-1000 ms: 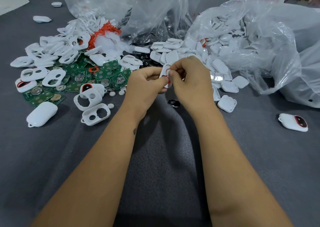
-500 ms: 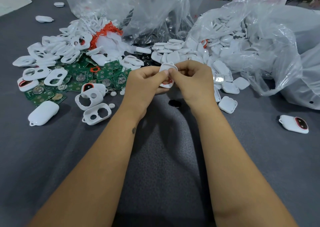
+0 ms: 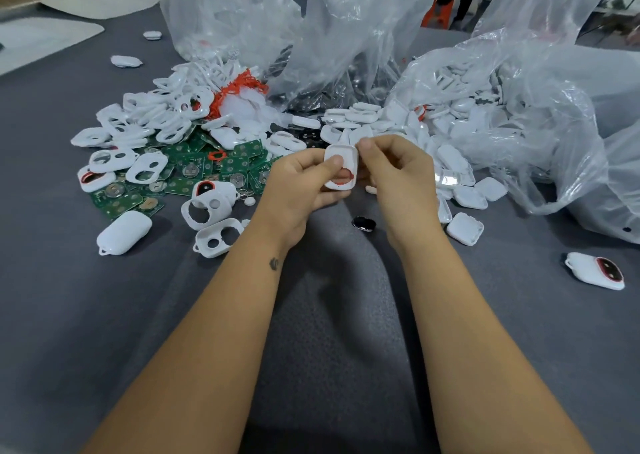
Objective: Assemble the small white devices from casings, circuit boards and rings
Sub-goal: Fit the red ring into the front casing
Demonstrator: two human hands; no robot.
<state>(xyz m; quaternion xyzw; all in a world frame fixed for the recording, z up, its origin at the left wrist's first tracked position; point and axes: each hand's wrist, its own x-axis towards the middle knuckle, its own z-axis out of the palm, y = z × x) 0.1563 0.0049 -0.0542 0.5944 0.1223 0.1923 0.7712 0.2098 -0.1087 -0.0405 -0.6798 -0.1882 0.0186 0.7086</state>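
A white casing [image 3: 346, 157] with a red ring in its lower opening is held up between both hands above the grey table. My left hand [image 3: 301, 187] grips its left side, thumb across the upper hole. My right hand [image 3: 398, 176] pinches its right edge. Green circuit boards [image 3: 188, 173] lie in a heap to the left, under loose white casings [image 3: 145, 135]. Red rings [image 3: 235, 90] are bundled behind them. A finished device [image 3: 594, 271] with a dark, red-ringed window lies at the right.
Clear plastic bags [image 3: 519, 107] full of white back covers stand at the back and right. A closed white shell [image 3: 123, 232] lies at the left, a white cover [image 3: 464, 228] at the right, and a small black piece [image 3: 363, 223] under my hands.
The casing has been turned so that its face with the two openings shows. My hands have eased slightly apart on it.
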